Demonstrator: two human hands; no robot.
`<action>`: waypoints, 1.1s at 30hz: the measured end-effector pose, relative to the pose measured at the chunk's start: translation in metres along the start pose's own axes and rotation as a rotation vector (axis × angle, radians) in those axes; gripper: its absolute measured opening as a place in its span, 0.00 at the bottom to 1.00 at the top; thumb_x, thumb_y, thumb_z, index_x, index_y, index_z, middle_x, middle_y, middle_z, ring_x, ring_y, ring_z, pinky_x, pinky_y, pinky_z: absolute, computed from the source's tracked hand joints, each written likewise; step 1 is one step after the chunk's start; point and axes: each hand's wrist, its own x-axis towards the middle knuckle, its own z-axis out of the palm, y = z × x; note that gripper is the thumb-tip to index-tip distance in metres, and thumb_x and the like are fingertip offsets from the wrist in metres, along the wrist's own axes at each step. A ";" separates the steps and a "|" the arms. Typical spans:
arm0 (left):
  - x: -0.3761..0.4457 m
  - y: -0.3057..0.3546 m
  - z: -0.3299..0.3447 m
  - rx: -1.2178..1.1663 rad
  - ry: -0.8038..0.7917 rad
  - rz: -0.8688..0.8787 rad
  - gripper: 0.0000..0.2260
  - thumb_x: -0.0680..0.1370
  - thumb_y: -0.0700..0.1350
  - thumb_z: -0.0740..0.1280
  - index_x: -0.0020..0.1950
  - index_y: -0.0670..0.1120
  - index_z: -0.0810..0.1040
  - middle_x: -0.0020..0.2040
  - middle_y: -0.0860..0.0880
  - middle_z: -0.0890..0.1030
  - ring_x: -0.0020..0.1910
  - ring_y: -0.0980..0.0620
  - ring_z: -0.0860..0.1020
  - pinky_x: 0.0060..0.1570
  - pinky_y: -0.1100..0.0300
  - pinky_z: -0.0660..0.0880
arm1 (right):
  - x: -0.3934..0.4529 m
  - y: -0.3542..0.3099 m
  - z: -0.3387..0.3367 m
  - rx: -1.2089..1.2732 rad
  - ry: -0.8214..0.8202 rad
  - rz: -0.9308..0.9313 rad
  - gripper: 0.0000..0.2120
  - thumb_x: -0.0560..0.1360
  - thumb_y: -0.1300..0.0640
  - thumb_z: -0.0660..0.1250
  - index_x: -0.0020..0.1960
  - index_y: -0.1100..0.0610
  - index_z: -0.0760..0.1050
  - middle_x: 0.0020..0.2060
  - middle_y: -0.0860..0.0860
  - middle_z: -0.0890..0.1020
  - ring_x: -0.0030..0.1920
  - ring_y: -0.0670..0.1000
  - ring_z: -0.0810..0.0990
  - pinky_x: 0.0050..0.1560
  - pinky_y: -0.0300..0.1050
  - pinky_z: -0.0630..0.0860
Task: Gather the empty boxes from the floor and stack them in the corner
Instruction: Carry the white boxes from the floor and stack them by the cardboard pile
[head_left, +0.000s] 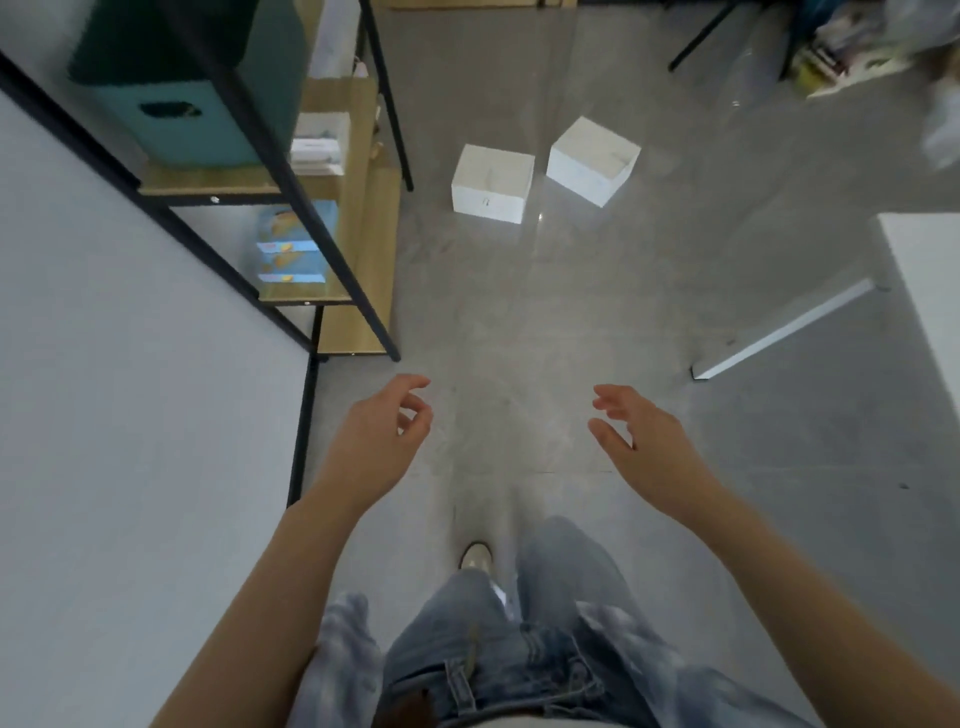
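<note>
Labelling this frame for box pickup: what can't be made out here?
Head view only:
- Two white boxes: closed, so empty or not is hidden.
- The corner for stacking: can't tell where it is.
- Clutter top right: blurred and cut off by the edge.
- Shelf items: blurred, partly behind the black frame bars.

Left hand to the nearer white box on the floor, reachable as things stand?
Probably not yet. The left hand is empty, fingers loosely curled, and the nearer white box sits well ahead on the floor. Nothing lies between them, so the path looks free, but the person likely has to step forward first.
</note>
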 end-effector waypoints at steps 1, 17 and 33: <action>0.028 0.013 0.000 -0.008 -0.001 0.011 0.14 0.81 0.46 0.64 0.66 0.52 0.74 0.49 0.56 0.79 0.44 0.58 0.79 0.38 0.67 0.72 | 0.022 0.003 -0.011 0.016 0.019 0.019 0.20 0.79 0.52 0.62 0.69 0.53 0.67 0.59 0.46 0.78 0.59 0.48 0.76 0.61 0.43 0.70; 0.403 0.193 0.055 -0.098 -0.064 -0.035 0.12 0.80 0.44 0.66 0.63 0.51 0.76 0.46 0.56 0.80 0.40 0.59 0.79 0.38 0.67 0.73 | 0.389 0.066 -0.227 -0.042 -0.002 0.078 0.20 0.79 0.52 0.62 0.70 0.56 0.67 0.60 0.50 0.78 0.59 0.51 0.77 0.57 0.40 0.69; 0.827 0.296 0.023 -0.029 -0.183 0.006 0.13 0.80 0.44 0.66 0.64 0.49 0.75 0.54 0.52 0.81 0.42 0.60 0.77 0.37 0.74 0.70 | 0.746 0.063 -0.343 0.036 0.051 0.261 0.23 0.79 0.54 0.62 0.72 0.58 0.64 0.64 0.54 0.75 0.62 0.55 0.76 0.61 0.45 0.69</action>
